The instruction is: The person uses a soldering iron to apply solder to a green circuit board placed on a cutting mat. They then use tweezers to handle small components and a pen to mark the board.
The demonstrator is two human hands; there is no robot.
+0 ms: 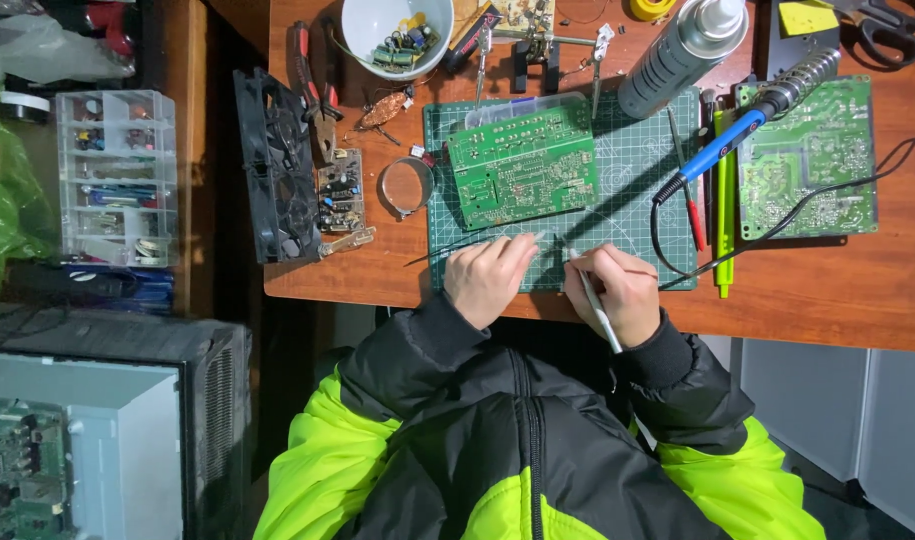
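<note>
Between the hands on the green cutting mat point(628, 180), right hand point(618, 292) grips a slim tool point(596, 305); left hand point(488, 275) pinches something tiny.

A green gridded cutting mat point(628, 170) lies on the brown wooden table point(838, 290), and a green rectangular circuit board point(523, 165) rests on its left part. Both hands sit at the mat's near edge, the left hand point(488, 280) beside the right hand point(618, 292), which holds a thin white pen-shaped tool point(596, 305). Right of the mat lies a second green circuit board point(808, 160), with a blue-handled soldering iron point(743, 130) reaching across between them. A grey metal spray can point(683, 50) lies behind the mat, a white round bowl point(396, 35) further left. A black square fan point(276, 165) lies at the table's left edge.
</note>
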